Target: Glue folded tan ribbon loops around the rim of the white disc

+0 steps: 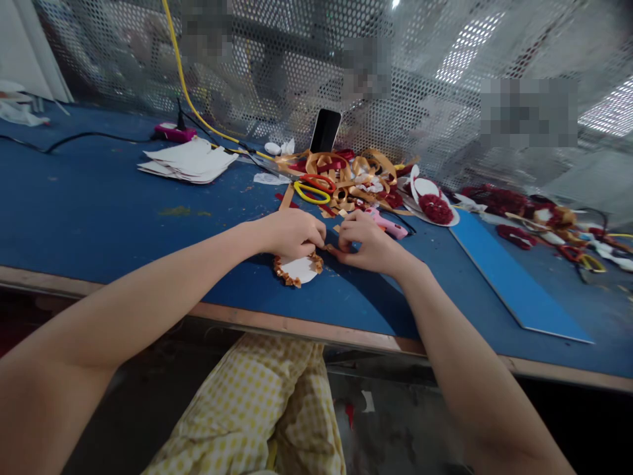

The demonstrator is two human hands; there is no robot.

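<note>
A white round disc (302, 269) lies on the blue table, with folded gold ribbon (284, 276) set around its edge. My left hand (293, 231) is closed over the disc's upper rim, its fingertips bunched at the ribbon and partly hidden by the knuckles. Just to the right, my right hand (364, 241) pinches a short bit of gold ribbon (328, 249) between thumb and finger. Behind my right hand lies a pink glue gun (390, 225), partly covered by the hand. Scissors with yellow and orange handles (312, 192) rest beyond my left hand.
Tangled gold and red ribbons (346, 175) lie below a propped phone (326, 130). White sheets (188, 160) and a magenta power socket (175, 132) are at left. On the right are red rosettes (435, 208) and a blue board (514, 277). A perforated metal screen (277, 72) stands behind.
</note>
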